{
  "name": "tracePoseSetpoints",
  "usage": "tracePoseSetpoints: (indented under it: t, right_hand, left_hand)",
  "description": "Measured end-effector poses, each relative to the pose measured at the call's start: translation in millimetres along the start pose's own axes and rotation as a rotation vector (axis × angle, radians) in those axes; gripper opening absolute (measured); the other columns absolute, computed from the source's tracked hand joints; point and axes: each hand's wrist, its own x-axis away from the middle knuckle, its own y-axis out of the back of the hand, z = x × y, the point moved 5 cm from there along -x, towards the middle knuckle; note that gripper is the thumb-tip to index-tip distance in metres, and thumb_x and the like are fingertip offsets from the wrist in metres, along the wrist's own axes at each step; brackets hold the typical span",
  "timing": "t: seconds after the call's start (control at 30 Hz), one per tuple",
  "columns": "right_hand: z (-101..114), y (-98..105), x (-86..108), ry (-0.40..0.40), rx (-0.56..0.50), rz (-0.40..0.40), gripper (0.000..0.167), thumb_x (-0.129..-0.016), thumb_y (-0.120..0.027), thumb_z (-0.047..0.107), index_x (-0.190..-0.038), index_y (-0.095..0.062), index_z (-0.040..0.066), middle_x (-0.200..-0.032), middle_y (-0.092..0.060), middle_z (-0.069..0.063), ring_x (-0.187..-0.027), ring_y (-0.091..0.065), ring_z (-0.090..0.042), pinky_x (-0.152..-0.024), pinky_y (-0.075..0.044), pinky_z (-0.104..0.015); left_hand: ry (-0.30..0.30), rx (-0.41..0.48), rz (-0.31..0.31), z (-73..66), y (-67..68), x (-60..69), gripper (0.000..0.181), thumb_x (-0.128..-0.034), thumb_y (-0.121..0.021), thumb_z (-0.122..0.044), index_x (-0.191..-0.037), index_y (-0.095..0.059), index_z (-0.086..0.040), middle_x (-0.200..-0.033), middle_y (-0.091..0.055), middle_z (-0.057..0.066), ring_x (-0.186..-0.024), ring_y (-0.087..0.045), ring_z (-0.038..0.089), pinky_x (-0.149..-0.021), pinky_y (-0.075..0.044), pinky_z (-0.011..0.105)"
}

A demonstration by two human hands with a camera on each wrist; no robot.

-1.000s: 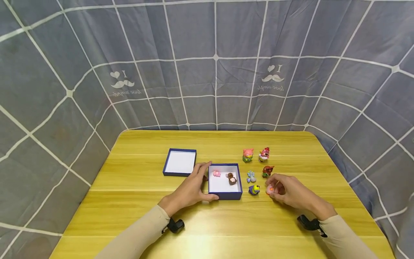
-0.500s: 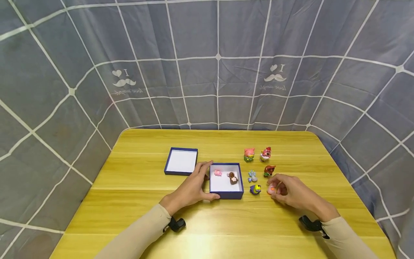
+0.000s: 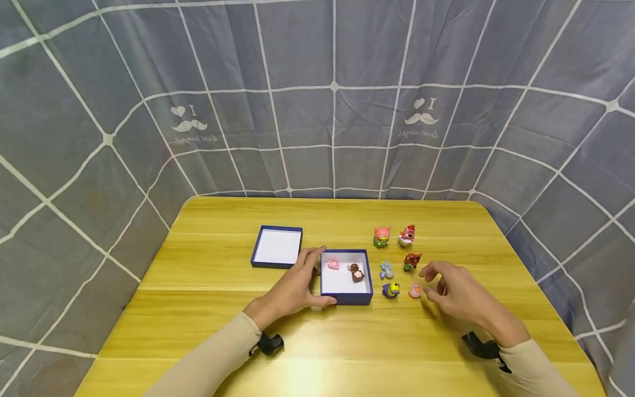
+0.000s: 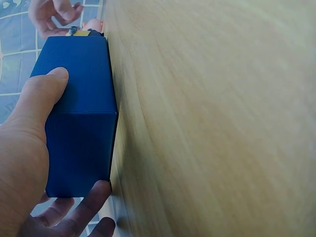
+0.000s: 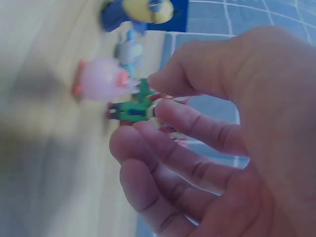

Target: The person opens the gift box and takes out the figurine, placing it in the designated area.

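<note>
My left hand [image 3: 292,286] grips a small blue box [image 3: 346,299] by its left end; in the left wrist view the thumb lies along one wall of the box [image 4: 81,153]. A small pink figurine [image 3: 333,264] and a brown one [image 3: 357,274] lie on its white bottom. Just right of a pink duck figurine [image 3: 414,290], my right hand [image 3: 463,295] hovers with loosely bent fingers, holding nothing. The right wrist view shows a gap between those fingers and the duck [image 5: 101,79]. It stands upright on the table.
A shallow blue lid [image 3: 276,247], white inside, lies back left of the box. Right of the box stand a yellow-and-blue figurine [image 3: 391,290], a grey-blue one [image 3: 386,269] and a red-brown one [image 3: 412,261]. Behind them are a pink pig [image 3: 381,236] and a pink bear [image 3: 407,235].
The right hand has let go of the pink duck and drawn back to the right, leaving it standing. The left hand and the box are unmoved.
</note>
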Motion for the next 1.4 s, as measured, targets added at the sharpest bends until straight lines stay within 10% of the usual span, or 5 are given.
tracePoseSetpoints:
  t: [0.7,1.4]
  right_hand:
    - [67.8,10.3,-38.4,0.178,0.039,-0.043,0.023,-0.103,-0.083,0.004,-0.125,-0.081,0.008,-0.116,-0.084,-0.006,-0.091,-0.074,-0.012,-0.075,-0.066,-0.035]
    - [121.1,-35.1,-100.0,0.244,-0.009,0.271,0.044,-0.110,-0.081,0.017,-0.150,-0.073,-0.001,-0.141,-0.081,-0.018,-0.118,-0.081,-0.031,-0.099,-0.069,-0.045]
  left_hand:
    - [0.006,-0.006,0.007,-2.7,1.9,-0.2,0.125,-0.0924,-0.102,-0.047,-0.184,-0.028,-0.006,-0.176,-0.042,0.019,-0.131,-0.071,0.024,-0.114,-0.065,0.047]
    - [-0.007,-0.018,0.010,-1.1,2.1,-2.1,0.123,-0.0938,-0.101,-0.048,-0.183,-0.029,-0.004,-0.176,-0.042,0.019,-0.133,-0.071,0.025,-0.115,-0.065,0.046]
